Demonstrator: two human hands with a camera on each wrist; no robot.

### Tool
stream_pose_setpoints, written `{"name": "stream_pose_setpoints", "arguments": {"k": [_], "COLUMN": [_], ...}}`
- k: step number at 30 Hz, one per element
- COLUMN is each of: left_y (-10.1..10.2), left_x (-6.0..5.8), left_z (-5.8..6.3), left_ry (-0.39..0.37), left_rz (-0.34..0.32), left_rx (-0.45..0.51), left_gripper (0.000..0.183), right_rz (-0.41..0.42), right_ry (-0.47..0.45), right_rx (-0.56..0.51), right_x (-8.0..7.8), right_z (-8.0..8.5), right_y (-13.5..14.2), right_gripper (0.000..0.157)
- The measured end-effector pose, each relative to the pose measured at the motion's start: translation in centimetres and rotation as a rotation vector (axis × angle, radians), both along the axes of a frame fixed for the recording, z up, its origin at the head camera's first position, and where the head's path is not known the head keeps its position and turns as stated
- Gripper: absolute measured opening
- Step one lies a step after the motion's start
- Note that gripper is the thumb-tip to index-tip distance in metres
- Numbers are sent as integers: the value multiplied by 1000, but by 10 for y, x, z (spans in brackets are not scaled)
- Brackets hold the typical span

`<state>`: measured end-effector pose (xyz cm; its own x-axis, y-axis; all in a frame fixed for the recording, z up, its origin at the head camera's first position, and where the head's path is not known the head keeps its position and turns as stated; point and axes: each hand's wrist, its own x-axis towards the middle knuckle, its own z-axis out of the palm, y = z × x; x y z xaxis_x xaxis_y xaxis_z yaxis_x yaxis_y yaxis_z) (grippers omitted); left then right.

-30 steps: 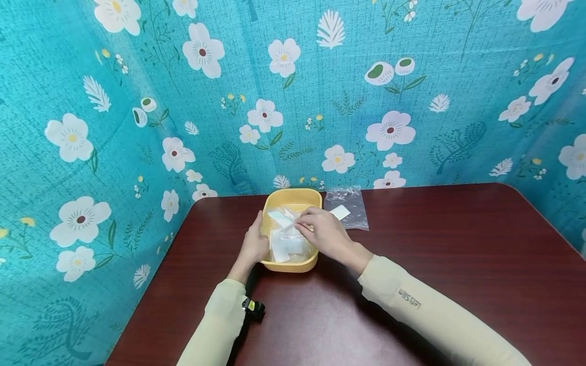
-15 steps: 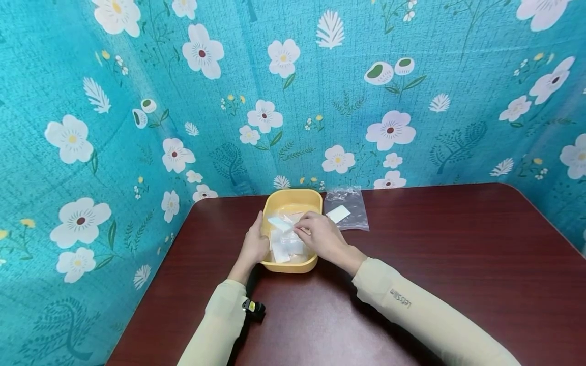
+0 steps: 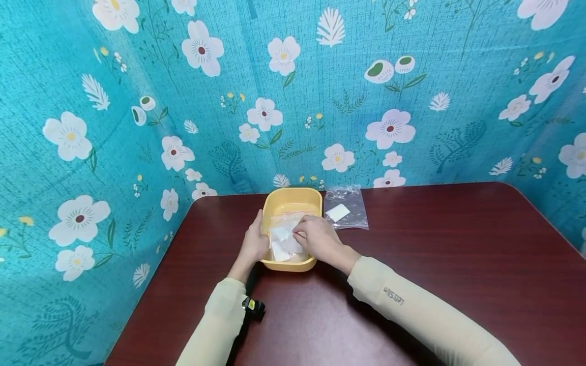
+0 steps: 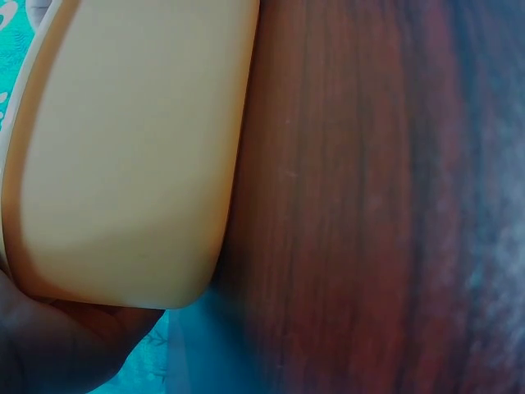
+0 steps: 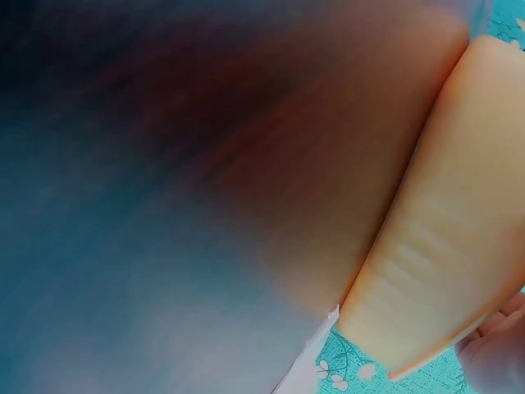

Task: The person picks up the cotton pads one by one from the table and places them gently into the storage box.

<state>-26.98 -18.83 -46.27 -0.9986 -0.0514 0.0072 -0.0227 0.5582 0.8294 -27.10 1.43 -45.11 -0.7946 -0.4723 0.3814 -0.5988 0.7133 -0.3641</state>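
Note:
My left hand (image 3: pixel 255 245) grips the left wall of a yellow plastic tub (image 3: pixel 293 193), its thumb by the rim and fingers along the outside. In the left wrist view the same hand (image 4: pixel 61 349) wraps the tub's end wall (image 4: pixel 131 156). Over the tub's right side, my right hand (image 3: pixel 320 238) pinches a small white packet (image 3: pixel 281 234) between thumb and fingertips; the packet is blurred. Other white pieces (image 3: pixel 279 251) and clear plastic bags lie beneath it in the tub. The right wrist view shows the right hand (image 5: pixel 495 349) beyond the tub's wall (image 5: pixel 443 222).
Right of the tub lies a clear zip bag (image 3: pixel 357 213) with a white rectangular piece (image 3: pixel 338 212) on or in it. The dark red wooden table (image 3: pixel 435 244) ends against a turquoise flowered cloth (image 3: pixel 311 91) at the back.
My right hand has shifted slightly down within the tub, and the pinched packet has swung lower, over the other white pieces. The left hand and tub have stayed in place.

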Motion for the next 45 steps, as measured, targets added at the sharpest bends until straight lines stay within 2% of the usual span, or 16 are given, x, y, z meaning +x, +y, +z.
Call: {"name": "stream_pose_setpoints", "arguments": {"k": [14, 23, 31, 37, 45], "left_y": [1, 5, 4, 3, 3], "left_x": [-1, -1, 0, 0, 0], "left_z": [4, 4, 4, 3, 1], "left_ry": [3, 16, 5, -22, -23], "left_rz": [6, -8, -16, -8, -7], "left_rx": [-13, -39, -106, -113, -103], "left_gripper": [82, 83, 84, 85, 85], "right_rz": [42, 60, 164, 141, 42], "right_ry": [-24, -118, -112, -62, -83], "right_rx": [-39, -9, -132, -227, -153], "right_x": [1, -1, -10, -20, -26], "right_z": [3, 9, 18, 23, 19], "right_y": [2, 6, 25, 51, 97], "right_gripper": [13, 18, 25, 23, 22]}}
